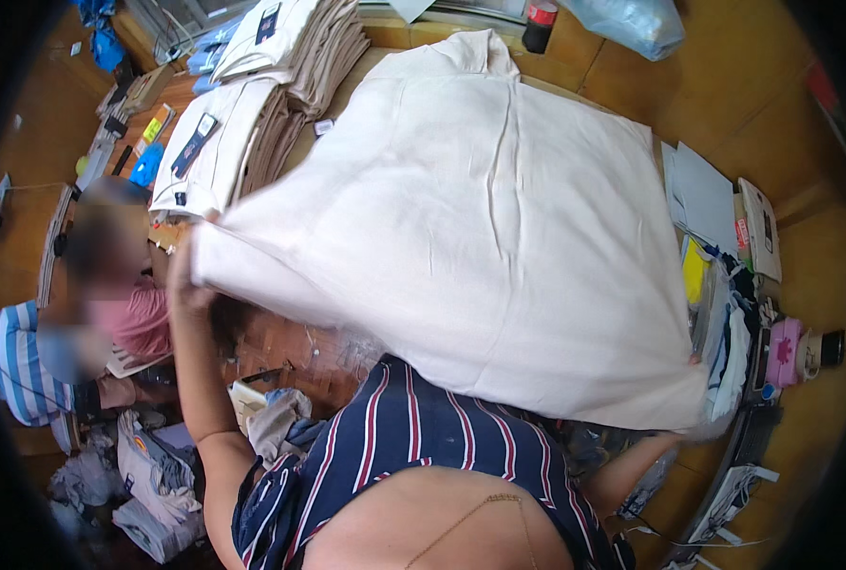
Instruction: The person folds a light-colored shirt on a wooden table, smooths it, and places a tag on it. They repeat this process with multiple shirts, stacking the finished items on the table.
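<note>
A cream shirt (pixel 442 218) is spread out wide in front of me, its collar at the far end and its lower edge lifted toward my body. Creases run down its middle. My left hand (pixel 189 275) is closed on the shirt's near left corner, slightly blurred. At the near right corner, my right hand (pixel 674 443) grips the hem; most of its fingers are hidden by the cloth.
Stacks of folded cream garments with dark tags (pixel 216 142) stand at the far left. A person in a pink top (pixel 138 318) is close by on the left. Clothes lie in a heap (pixel 157 484) at lower left. White sheets (pixel 703 195) and a pink item (pixel 784 350) are on the right. A dark bottle (pixel 539 28) stands at the back.
</note>
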`<state>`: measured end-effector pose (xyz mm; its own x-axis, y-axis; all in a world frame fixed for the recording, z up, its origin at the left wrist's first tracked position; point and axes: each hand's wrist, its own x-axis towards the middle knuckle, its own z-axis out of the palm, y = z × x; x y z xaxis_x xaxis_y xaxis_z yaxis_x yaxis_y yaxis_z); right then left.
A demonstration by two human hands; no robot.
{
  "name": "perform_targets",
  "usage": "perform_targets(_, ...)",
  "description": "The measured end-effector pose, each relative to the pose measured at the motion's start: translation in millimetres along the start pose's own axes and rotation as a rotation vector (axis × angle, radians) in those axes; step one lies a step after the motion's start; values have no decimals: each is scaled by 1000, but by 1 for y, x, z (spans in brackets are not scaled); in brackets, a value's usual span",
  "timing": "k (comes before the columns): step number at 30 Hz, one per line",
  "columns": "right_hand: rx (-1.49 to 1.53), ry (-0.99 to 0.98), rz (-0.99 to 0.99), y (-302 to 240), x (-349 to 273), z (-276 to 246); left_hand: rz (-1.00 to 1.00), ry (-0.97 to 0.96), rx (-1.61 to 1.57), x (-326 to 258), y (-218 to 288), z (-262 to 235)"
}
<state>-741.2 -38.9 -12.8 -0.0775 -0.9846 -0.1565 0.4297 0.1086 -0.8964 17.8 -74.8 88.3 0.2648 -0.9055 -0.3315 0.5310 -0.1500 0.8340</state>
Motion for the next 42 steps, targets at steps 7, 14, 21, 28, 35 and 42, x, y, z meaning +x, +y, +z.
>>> perform_targets(7, 193, 599, 208, 45, -23, 56, -185, -11, 513, -16, -126, 18)
perform_targets(14, -1622, 591, 396, 43, -29, 37, 355, 155, 1621, 5, -136, -19)
perform_targets(21, -1900, 464, -497, 100, 70, 129, 490, 214, 1853, 59, -175, 45)
perform_targets(28, -1742, 553, -570, 80, 148, 130, 665, 310, 1875, 115, -164, 83)
perform_targets(35, -1853, 498, 70, 81, 277, 155, 382, 226, 2058, 235, -152, 124)
perform_targets(42, -1789, 577, 53, 31, 368, 101, 359, 200, 2047, 306, -148, 181)
